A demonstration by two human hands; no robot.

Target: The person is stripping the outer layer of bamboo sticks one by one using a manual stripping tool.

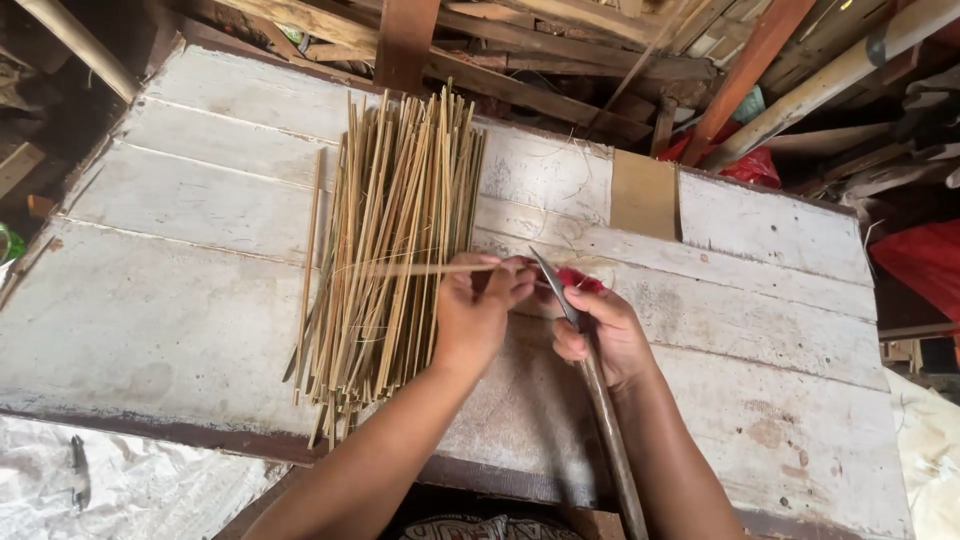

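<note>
A pile of thin bamboo strips (385, 250) lies fanned lengthwise on a whitewashed plank table (190, 290). My left hand (478, 312) is closed on one single strip (420, 268) that runs crosswise over the pile, pinched at its right end. My right hand (603, 335) grips a long knife (560, 285) by its wooden handle (612, 440), blade pointing up and left, its edge close to the held strip's end. Something red (580, 280) shows just behind the blade.
A tan cardboard piece (644, 194) lies at the table's far edge. Stacked timber and poles (560, 60) crowd the background, with red plastic (925, 262) at right. White sheeting (120, 485) lies below the table's near left edge.
</note>
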